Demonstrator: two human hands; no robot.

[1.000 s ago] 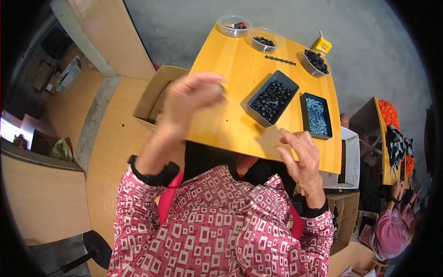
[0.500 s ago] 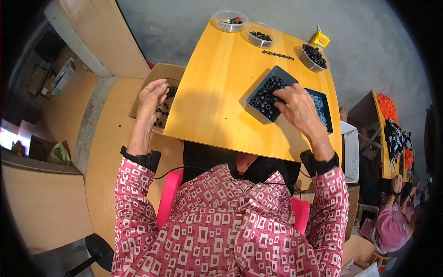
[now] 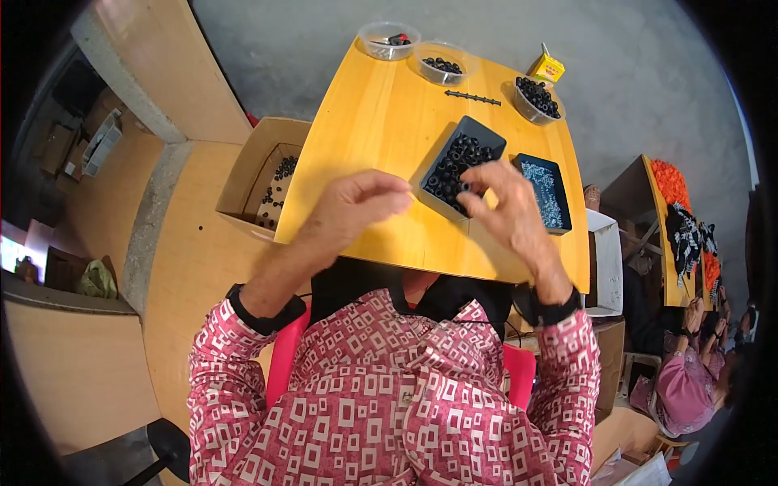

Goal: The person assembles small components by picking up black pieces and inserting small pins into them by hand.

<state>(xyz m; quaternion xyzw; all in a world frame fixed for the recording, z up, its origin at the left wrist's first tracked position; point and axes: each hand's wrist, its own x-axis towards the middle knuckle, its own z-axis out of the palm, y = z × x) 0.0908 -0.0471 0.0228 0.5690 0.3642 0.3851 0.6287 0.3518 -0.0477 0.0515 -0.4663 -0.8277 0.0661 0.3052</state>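
Left hand (image 3: 352, 204) over the table (image 3: 348, 121), inward from the near left corner: thumb and fingertips brought nearly together, can't tell if anything is pinched. Right hand (image 3: 515, 206) at the near right corner of the dark tray (image 3: 484, 132): thumb and forefinger curved with a small gap, a black bead showing at the tips; can't tell if gripped or lying behind. Black beads (image 3: 447, 172) fill the tray, which sits slantwise right of the table's middle. Shallow tray (image 3: 561, 231) of pale bits just beside it, near the right edge. Knobbed black rod (image 3: 472, 98) toward the far edge. Two clear bowls at the far left corner, bead bowl (image 3: 535, 115) at the far right corner. Cardboard box (image 3: 248, 176) beside the left edge, loose beads inside.
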